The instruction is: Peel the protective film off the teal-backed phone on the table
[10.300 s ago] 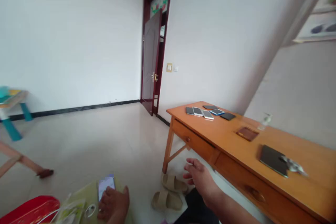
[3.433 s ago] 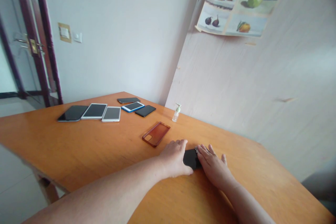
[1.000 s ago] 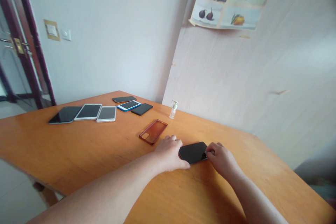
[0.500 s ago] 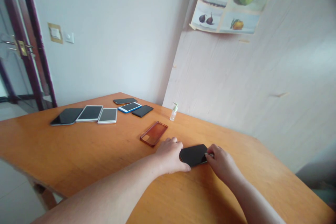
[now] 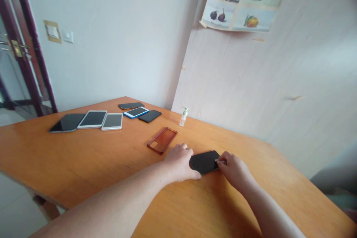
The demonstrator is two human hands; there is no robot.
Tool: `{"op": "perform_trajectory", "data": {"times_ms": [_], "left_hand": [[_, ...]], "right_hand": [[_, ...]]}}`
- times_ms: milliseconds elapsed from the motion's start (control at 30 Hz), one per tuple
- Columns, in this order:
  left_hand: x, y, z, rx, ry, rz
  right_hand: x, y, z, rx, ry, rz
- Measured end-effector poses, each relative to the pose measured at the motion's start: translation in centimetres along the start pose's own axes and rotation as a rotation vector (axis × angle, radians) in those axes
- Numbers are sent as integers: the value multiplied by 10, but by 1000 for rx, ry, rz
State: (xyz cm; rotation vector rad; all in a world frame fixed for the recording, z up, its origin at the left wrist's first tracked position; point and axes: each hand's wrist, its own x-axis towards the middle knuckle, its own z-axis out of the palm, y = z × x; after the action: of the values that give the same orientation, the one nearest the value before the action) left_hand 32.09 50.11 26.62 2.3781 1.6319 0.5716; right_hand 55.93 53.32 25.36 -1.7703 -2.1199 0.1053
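Note:
A dark smartphone (image 5: 205,162) lies screen up on the wooden table. My left hand (image 5: 181,163) grips its left end, thumb along the near edge and fingers at the far side. Over the right end of the screen, my right hand (image 5: 232,167) has its fingertips pinched together. A tiny pale bit shows at those fingertips, too small to name. Just beyond my left hand rests an empty reddish-brown clear phone case (image 5: 163,140) with a camera cutout.
A small clear pump bottle (image 5: 183,116) stands near the table's back edge. At the back left lie a dark tablet (image 5: 68,122), a white tablet (image 5: 93,119), a smaller white device (image 5: 112,121), a blue-edged phone (image 5: 136,112) and two dark phones (image 5: 150,116).
My right fingertips have shifted slightly inward over the phone's screen. The left hand keeps its grip. The whole view has tilted and moved a little.

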Motion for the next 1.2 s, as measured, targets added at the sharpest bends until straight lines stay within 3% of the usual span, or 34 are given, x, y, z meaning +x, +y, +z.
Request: {"op": "perform_trajectory", "data": {"times_ms": [233,333,467,733,967,1200], "left_hand": [[-1,2,-2,17,-2,-10],[-1,3,-3,14,-12,-5],[-1,2,-2,11,-16,-8],[0,0,1,16,9,0],[-1,1,0,13,-1,5],[-1,1,1,37,21,9]], "right_hand": [[-19,-36,6,183,-100,-219],[-13,-25,1,117,-123,-112],[-1,0,-4,-28,-54,79],[-18,-33,7,210,-157,-183],[0,2,1,35,-64,17],[-22,-40,7,213,-163,-180]]}}
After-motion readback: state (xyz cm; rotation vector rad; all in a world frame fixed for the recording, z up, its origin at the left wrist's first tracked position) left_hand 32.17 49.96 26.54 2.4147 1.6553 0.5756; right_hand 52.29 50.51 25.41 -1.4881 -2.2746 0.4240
